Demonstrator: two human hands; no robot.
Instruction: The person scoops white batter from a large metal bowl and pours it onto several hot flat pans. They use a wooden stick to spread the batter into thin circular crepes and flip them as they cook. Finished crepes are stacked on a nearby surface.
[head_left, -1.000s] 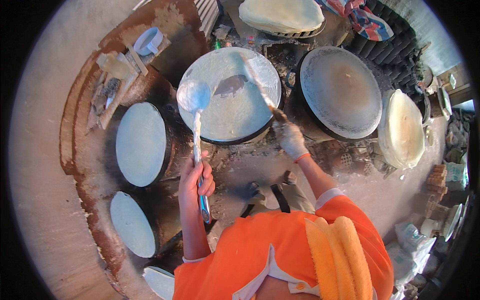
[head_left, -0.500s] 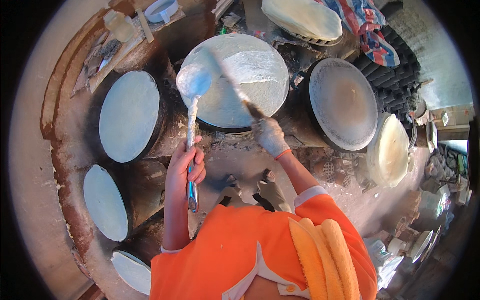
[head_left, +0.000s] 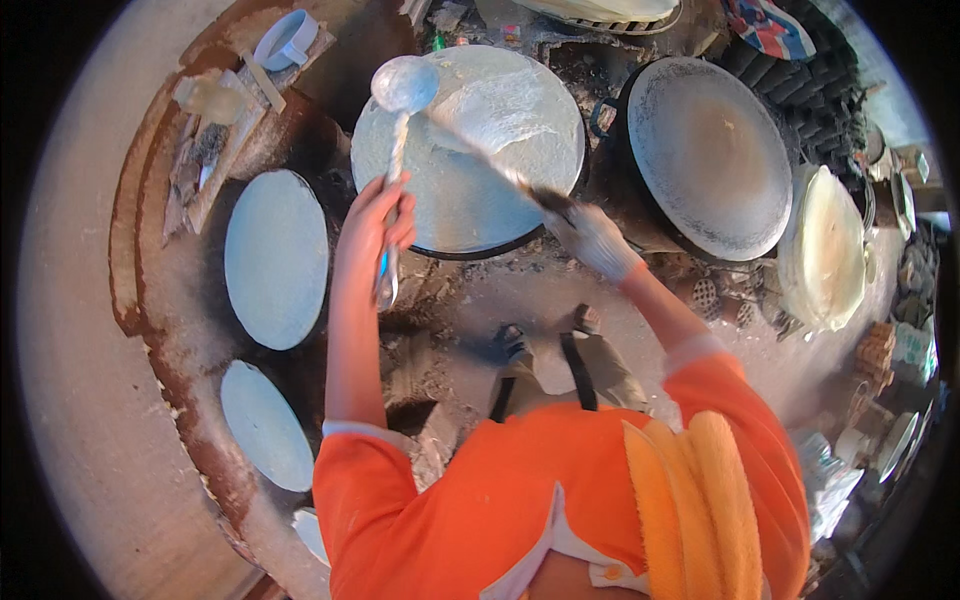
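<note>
My left hand (head_left: 370, 222) is closed round the handle of a metal ladle (head_left: 405, 84), whose round, batter-smeared bowl points away over the far left rim of the middle griddle. My right hand (head_left: 592, 243), in a pale glove, grips the dark handle of a long, thin spatula (head_left: 514, 178). Motion blurs its blade, which slants across the griddle toward the ladle; I cannot tell whether it touches the surface. Pale batter or a thin flatbread coats that round griddle (head_left: 450, 215), with a whiter, wrinkled patch at its far right.
Round griddles (head_left: 277, 260) with pale tops stand at the left. A bare, grey-brown griddle (head_left: 710, 155) is at the right, beside a stack of flatbreads (head_left: 822, 250). Dark briquettes (head_left: 815, 85) are piled behind. A pale blue pot (head_left: 287, 42) sits on a board at the far left.
Both arms reach farther forward. The ladle has moved up toward the griddle's far left edge, and the spatula has swung to a flatter slant. My view has shifted too.
</note>
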